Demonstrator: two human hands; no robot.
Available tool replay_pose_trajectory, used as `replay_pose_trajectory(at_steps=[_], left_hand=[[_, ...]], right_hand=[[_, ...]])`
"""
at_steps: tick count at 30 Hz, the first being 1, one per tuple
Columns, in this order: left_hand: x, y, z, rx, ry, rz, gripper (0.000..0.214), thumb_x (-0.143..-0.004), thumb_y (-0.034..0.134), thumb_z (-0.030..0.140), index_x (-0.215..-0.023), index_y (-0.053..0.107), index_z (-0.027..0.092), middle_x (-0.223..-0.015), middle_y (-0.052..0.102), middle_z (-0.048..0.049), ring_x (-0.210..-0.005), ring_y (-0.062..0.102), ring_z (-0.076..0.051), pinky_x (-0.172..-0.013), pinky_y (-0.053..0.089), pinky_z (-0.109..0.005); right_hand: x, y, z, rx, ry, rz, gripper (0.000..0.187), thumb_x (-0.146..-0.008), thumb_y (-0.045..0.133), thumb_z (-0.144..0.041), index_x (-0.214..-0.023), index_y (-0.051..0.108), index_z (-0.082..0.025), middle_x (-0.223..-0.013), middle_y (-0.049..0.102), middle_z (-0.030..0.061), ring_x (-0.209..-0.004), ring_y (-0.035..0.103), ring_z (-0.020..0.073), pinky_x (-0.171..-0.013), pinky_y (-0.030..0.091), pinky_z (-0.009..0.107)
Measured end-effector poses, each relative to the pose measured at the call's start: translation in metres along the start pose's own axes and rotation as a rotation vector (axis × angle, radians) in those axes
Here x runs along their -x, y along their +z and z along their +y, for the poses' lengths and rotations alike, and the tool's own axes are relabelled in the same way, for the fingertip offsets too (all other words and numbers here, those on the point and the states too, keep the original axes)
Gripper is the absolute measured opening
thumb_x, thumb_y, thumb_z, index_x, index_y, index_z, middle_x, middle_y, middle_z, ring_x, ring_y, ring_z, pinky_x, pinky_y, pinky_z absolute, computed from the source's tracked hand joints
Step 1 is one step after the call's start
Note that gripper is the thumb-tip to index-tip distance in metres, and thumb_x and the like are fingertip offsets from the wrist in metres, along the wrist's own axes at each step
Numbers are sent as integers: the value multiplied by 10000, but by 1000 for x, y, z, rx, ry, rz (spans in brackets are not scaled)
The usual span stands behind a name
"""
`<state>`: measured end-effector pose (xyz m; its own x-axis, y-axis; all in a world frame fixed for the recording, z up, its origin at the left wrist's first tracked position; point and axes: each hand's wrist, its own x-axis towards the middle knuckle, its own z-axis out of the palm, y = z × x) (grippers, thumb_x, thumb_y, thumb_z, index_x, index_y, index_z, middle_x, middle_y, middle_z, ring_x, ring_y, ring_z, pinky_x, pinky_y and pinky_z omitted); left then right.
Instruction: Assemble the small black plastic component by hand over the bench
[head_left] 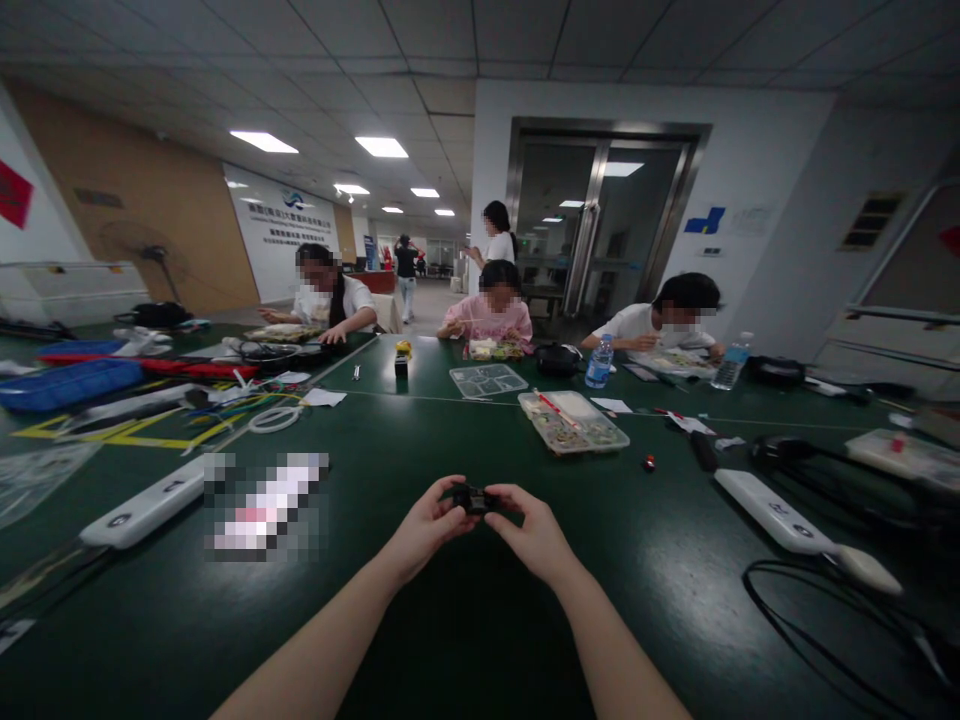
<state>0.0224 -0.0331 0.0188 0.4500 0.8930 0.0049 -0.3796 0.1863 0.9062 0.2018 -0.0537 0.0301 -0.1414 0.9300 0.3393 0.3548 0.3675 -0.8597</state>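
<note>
Between my two hands, above the green table, is a small dark block-like object (474, 499); its exact kind is too dark and small to make out. My left hand (433, 522) pinches its left end between thumb and fingers. On the right end, the thumb and fingers of my right hand (528, 522) are closed in the same way. Beyond my hands lies a clear plastic box (574, 422) with small mixed contents and a red-and-white strip on top. A small red-and-black piece (649, 463) rests to the right of that box.
Left on the green table (360, 620) are a white handheld device (154, 505), a blurred-out phone-like screen (270, 500), cables (217, 420) and a blue tray (75, 384). To the right are another white device (776, 510), black cable and water bottles (600, 362). Several people sit opposite.
</note>
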Motion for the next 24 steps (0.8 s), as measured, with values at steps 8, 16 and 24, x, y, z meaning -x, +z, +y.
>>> replay_pose_trajectory(at_steps=[8, 16, 24], left_hand=[[0, 2, 1, -42, 16, 15, 597, -686, 680, 273, -1198, 377, 222, -981, 619, -77, -824, 629, -188, -831, 445, -370], [2, 1, 2, -73, 22, -27, 537, -726, 638, 259, -1187, 366, 218, -1004, 605, -77, -855, 621, -184, -827, 444, -360], [1, 2, 3, -92, 24, -18, 478, -720, 643, 261, -1127, 400, 199, -952, 609, -68, -814, 618, -178, -798, 450, -353]], right_hand=[[0, 1, 0, -7, -31, 40, 298, -712, 588, -213, -1010, 579, -218, -975, 646, 44, -885, 607, 189, -826, 474, 363], [1, 1, -3, -36, -18, 35, 280, -727, 583, -218, -1006, 571, -205, -964, 636, 48, -880, 600, 185, -819, 471, 357], [1, 0, -5, -54, 17, 43, 294, -710, 608, -237, -1002, 579, -211, -989, 636, 48, -903, 598, 193, -822, 465, 361]])
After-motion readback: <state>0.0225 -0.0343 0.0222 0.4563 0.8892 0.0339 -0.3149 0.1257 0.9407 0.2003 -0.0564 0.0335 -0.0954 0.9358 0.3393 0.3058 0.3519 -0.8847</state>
